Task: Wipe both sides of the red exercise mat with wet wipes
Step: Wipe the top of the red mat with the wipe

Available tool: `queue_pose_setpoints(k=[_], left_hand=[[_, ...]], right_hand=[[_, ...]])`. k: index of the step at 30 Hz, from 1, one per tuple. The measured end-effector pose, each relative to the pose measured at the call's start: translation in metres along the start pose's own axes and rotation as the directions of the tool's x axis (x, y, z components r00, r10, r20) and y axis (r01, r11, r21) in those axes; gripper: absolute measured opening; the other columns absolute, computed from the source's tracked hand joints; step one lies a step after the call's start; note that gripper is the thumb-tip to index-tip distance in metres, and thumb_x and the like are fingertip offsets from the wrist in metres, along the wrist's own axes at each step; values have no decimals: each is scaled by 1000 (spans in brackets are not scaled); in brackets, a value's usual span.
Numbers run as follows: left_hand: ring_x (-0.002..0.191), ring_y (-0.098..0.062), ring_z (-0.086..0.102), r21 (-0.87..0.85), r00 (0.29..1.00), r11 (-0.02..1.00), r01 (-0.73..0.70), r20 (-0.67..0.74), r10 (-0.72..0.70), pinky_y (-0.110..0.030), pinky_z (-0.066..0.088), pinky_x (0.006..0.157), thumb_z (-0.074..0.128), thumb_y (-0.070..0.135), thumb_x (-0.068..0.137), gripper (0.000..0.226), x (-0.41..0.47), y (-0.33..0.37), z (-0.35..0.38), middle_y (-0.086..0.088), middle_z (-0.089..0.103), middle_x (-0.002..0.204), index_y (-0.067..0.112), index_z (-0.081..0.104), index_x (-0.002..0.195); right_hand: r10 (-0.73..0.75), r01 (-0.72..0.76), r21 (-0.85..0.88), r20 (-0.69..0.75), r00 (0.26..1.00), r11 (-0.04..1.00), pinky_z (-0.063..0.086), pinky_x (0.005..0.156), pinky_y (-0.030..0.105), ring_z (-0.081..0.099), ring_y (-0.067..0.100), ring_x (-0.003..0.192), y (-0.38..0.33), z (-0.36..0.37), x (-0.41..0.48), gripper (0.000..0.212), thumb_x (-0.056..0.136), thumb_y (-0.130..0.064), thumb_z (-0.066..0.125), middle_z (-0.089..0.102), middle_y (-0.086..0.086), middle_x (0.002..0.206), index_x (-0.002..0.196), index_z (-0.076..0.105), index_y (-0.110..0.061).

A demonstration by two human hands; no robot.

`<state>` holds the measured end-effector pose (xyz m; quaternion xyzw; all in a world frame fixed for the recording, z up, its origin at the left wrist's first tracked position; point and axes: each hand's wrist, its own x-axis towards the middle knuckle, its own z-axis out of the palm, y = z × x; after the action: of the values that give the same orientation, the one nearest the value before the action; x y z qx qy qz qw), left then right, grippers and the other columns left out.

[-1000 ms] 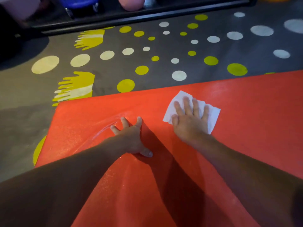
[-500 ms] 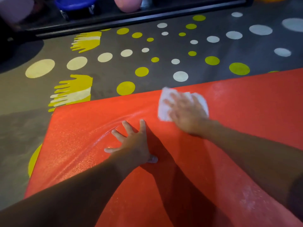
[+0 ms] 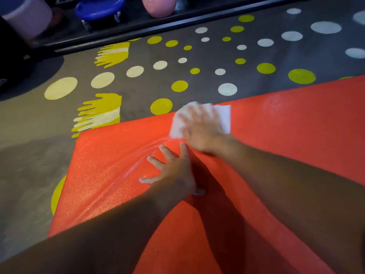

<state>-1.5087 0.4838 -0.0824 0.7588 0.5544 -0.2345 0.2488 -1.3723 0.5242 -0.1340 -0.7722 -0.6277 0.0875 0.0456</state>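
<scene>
Most of what I see is grey floor [image 3: 138,107], scattered with yellow and white dots and yellow handprints, running from 9 o'clock over the top to 2 o'clock. The red exercise mat [image 3: 296,135] lies flat on it and fills the view from 3 o'clock round through 6 to about 8, with one corner out at 9 o'clock.

My left hand [image 3: 173,173] is near the middle, palm down on the mat, fingers straight and spread, gripping nothing. The mat surface ripples at 10 o'clock of it.

My right hand [image 3: 201,129] sits just at 1 o'clock of the left. It is blurred, but the fingers look straight and laid flat on the wet wipe [image 3: 224,119], pressing it to the mat instead of clutching it. The white wipe lies at the mat's far edge, showing on both sides of my fingers.

At 11 o'clock, behind a dark rail, stands a blue wheeled thing [image 3: 98,6], and at 12 o'clock a pink ball [image 3: 158,5].
</scene>
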Motion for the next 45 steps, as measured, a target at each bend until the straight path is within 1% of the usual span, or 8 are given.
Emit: queue_pose_setpoints(k=[3,7,12,17,22,26,31,45], left_hand=[[145,-49,-13,46,998,997,-68,11,68,-75,18,107,91,47,59,140,-3,-15,-8,-10,-22,161,19,-7,155],[146,-50,-9,344,987,929,-137,125,99,-62,17,116,91,42,60,150,1,-29,-13,-14,-30,158,11,-24,151],[147,-44,-15,332,991,936,-113,101,84,-83,22,96,90,33,65,147,-2,-33,-6,3,-38,155,24,-29,150],[147,-42,-18,285,984,944,-165,109,139,-83,25,94,90,32,65,145,-4,-41,-10,7,-38,155,29,-27,150],[148,-36,-18,254,983,949,-185,67,173,-82,23,98,91,30,63,143,-6,-50,-9,10,-33,157,28,-20,153],[149,-32,-19,206,982,960,-189,27,187,-81,19,100,91,28,63,142,-6,-53,-6,12,-33,157,26,-19,154],[149,-30,7,175,975,971,-165,-123,187,-68,28,107,88,36,66,114,-24,-63,3,-5,4,158,9,16,151],[148,-35,-20,263,995,960,-97,-10,103,-59,8,119,88,48,61,148,-44,-55,33,-10,-34,157,13,-23,152]], right_hand=[[-235,233,-74,-22,972,970,11,117,50,18,28,146,16,-4,-5,49,102,-39,25,13,0,163,151,23,-37],[296,-297,-56,-28,955,953,-5,118,56,-3,29,151,42,-5,3,54,101,-45,15,2,2,165,154,11,-38],[-222,222,-62,2,975,973,0,121,52,3,24,152,17,6,-40,58,97,-48,6,3,-2,166,154,14,-42],[170,-173,-39,-70,983,984,4,119,53,4,30,150,37,4,-33,56,97,-47,10,3,2,165,152,14,-41],[-232,230,-64,-15,973,971,0,122,45,2,24,152,9,10,-59,53,104,-38,20,1,0,166,156,14,-34],[128,-130,-29,-45,991,991,-2,121,49,-2,30,151,23,5,-48,54,102,-40,16,0,1,166,156,11,-35],[-316,321,-95,69,946,942,14,119,53,19,35,147,-25,12,-91,65,91,-46,9,16,6,164,152,28,-35],[189,-186,-97,18,982,978,-5,119,52,-5,29,151,25,1,-119,55,100,-48,11,-3,-3,166,155,7,-43]])
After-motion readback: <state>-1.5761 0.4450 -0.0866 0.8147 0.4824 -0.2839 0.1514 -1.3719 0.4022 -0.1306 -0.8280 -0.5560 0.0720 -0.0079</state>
